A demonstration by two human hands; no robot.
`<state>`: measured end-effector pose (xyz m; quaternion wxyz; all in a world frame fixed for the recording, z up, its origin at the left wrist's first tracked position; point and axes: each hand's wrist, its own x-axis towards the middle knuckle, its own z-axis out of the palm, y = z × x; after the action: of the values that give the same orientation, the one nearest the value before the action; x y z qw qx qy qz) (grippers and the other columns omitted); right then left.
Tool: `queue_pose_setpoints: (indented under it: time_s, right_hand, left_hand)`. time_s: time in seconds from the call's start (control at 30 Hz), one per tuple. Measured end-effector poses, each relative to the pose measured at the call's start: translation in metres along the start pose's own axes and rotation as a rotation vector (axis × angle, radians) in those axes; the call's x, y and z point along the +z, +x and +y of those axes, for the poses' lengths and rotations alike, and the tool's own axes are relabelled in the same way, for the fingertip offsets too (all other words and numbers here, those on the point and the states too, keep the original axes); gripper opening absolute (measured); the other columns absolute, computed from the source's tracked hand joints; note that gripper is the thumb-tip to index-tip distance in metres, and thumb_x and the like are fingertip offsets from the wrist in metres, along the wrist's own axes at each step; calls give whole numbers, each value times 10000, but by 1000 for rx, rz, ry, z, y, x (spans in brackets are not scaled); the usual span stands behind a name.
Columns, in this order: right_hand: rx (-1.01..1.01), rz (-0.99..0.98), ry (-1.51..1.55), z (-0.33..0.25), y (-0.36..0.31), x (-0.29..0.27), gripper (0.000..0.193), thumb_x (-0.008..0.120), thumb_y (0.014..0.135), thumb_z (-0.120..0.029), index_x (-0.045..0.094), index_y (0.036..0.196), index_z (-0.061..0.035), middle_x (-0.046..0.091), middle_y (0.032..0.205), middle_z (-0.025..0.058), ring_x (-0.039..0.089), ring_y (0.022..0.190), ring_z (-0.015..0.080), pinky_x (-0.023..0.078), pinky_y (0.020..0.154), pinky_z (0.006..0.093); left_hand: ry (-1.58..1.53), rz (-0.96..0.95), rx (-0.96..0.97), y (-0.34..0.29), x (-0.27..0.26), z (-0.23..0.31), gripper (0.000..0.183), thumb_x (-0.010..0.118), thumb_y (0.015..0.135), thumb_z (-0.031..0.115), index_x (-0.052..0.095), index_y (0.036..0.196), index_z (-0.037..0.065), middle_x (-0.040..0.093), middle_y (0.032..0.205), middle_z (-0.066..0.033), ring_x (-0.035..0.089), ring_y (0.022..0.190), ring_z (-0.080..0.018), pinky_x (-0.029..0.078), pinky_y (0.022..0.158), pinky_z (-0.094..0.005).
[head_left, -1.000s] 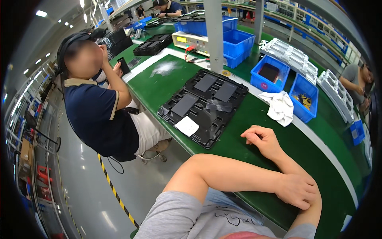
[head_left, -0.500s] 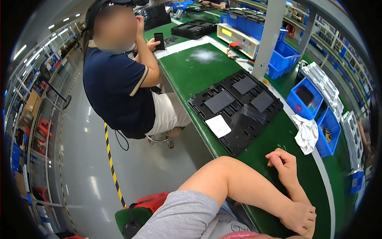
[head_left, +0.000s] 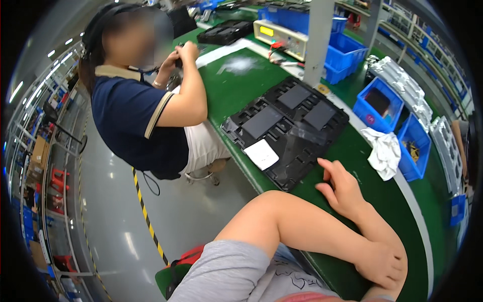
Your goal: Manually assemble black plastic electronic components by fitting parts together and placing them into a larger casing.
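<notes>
My left arm reaches across my front, and my left hand point(head_left: 381, 265) lies with curled fingers over my right forearm point(head_left: 385, 226). Just off the near right corner of a black plastic tray point(head_left: 284, 182), my right hand point(head_left: 343, 191) is raised over the green table, thumb and fingers apart, holding nothing. Three flat dark rectangular panels sit in the tray: a left one point(head_left: 262, 122), a far one point(head_left: 294, 96) and a right one point(head_left: 319, 116). On the tray's near left part lies a white square card point(head_left: 261, 154); clear plastic film point(head_left: 307, 133) lies near its middle.
A co-worker point(head_left: 136, 105) sits at the left with both hands at a small dark object. A metal post point(head_left: 318, 45) rises behind the tray. At the right are a white cloth point(head_left: 381, 153), blue bins point(head_left: 413, 151) and silvery trays point(head_left: 402, 85); a meter point(head_left: 279, 39) stands farther back.
My right hand has moved toward the tray, and its fingers have spread from a loose curl. My left hand stays on my forearm. The co-worker has brought both hands together; the view has shifted.
</notes>
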<state>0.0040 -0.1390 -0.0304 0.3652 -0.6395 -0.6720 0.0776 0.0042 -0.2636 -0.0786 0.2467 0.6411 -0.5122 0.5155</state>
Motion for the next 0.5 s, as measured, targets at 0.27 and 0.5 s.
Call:
queue_pose_setpoints:
  time_s: [0.27, 0.5]
  right_hand:
    - [-150, -75, -169, 4, -4, -2, 183, 696, 758, -142, 636, 927, -108, 531, 797, 52, 570, 689, 235, 444, 612, 353]
    - [-123, -64, -110, 7, -4, 0, 151, 693, 762, -145, 640, 898, -110, 533, 788, 48, 572, 697, 238, 444, 618, 358]
  left_hand:
    - [-52, -249, -77, 18, -54, 1, 497, 650, 712, 321, 545, 1151, 113, 519, 1209, -166, 499, 1110, -350, 343, 986, -501]
    - [43, -375, -396, 20, -54, 14, 488, 561, 809, 301, 501, 1259, 122, 508, 1256, -222, 524, 1105, -393, 358, 984, -507]
